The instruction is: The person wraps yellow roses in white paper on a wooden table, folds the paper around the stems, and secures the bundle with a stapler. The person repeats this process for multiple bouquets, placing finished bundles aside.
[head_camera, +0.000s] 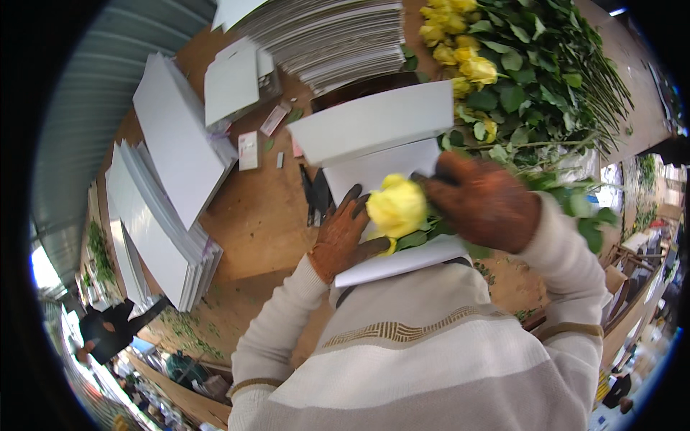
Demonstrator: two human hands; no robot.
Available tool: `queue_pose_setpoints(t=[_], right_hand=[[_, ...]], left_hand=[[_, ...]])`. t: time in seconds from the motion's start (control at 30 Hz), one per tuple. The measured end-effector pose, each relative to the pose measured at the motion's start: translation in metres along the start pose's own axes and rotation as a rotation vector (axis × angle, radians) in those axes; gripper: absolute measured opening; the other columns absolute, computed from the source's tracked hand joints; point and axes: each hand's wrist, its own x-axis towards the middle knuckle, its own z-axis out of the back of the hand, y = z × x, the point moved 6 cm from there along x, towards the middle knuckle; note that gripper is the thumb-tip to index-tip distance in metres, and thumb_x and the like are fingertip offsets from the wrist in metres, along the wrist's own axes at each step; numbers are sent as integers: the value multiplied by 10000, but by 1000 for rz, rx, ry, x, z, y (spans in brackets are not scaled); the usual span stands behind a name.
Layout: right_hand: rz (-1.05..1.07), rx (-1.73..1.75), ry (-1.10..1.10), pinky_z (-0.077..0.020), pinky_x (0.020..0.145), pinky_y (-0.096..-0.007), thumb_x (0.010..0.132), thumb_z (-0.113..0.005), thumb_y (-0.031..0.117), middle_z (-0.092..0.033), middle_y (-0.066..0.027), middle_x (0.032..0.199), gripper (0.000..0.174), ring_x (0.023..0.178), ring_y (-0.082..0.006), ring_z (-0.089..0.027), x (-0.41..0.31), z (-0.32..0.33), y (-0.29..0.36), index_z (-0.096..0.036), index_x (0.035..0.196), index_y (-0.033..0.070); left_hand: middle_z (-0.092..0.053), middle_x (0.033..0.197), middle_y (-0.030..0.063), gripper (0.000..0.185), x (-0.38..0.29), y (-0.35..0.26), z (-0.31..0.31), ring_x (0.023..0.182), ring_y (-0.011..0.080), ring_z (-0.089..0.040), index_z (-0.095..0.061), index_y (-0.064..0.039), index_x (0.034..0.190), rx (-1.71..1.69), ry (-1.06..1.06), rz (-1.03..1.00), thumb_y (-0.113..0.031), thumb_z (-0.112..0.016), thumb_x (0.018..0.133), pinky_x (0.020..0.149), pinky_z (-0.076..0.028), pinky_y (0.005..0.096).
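Note:
A yellow rose [396, 204] lies over a white sheet [385, 161] in front of my body. My left hand [342, 231], in an orange-brown glove with dark fingertips, is spread on the sheet left of the bloom. Its thumb reaches under the rose, by a second patch of yellow petals [389, 247]. The sheet's near edge [404, 261] curls up against my sweater. Just right of the bloom is my right hand [485, 202], gloved alike, blurred, with bent fingers. Whether it grips anything is hidden. Green leaves [412, 240] show between the hands.
Yellow roses with long stems [517, 81] are heaped at the back right. A white board [377, 121] stands beyond the sheet, before a tall stack of sheets [339, 43]. More white stacks [178, 140] stand left, near small boxes [248, 151]. A person [108, 328] is at far left.

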Motion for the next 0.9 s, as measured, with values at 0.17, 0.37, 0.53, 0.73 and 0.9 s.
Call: queue_pose_setpoints(t=[0.17,0.37,0.53,0.73,0.9], right_hand=[[111,116,261,-537,748,-459,811,-708,218,-633,-96,932,250,797,-312,-688,8,-142,-14,-713,1058,177],[186,42,205,-518,755,-450,794,-692,238,-656,-68,871,200,820,-273,-683,7,-163,-15,-740,985,202],[139,147,424,-549,875,-456,874,-653,198,-709,-109,1051,211,1009,-302,-702,4,-119,-15,-752,1054,156],[-367,71,22,-572,865,-424,889,-685,195,-739,-179,1101,349,951,-349,-720,20,44,-194,-705,1213,65],[-506,-270,303,-547,922,-440,865,-674,135,-666,-183,1214,338,1079,-401,-657,10,-6,-275,-674,1193,51]], left_hand=[[-567,1395,200,1167,-4,1,7,1294,381,-536,-291,54,1538,-269,-124,194,-250,-958,630,1126,-398,454],[-540,1430,162,829,-1,-6,8,1373,389,-467,-554,-154,1440,8,-65,49,-285,-903,700,1114,-398,479],[-506,1443,204,663,-4,2,8,1409,430,-417,-666,-185,1324,-78,-53,-50,-307,-888,710,1091,-409,548],[-538,1398,204,494,5,-10,23,1354,433,-467,-716,-129,1217,-117,-35,-24,-132,-856,744,1106,-419,507],[-567,1365,159,449,15,-8,19,1307,402,-489,-737,-139,1145,-82,-81,9,-36,-830,718,1093,-428,493]])
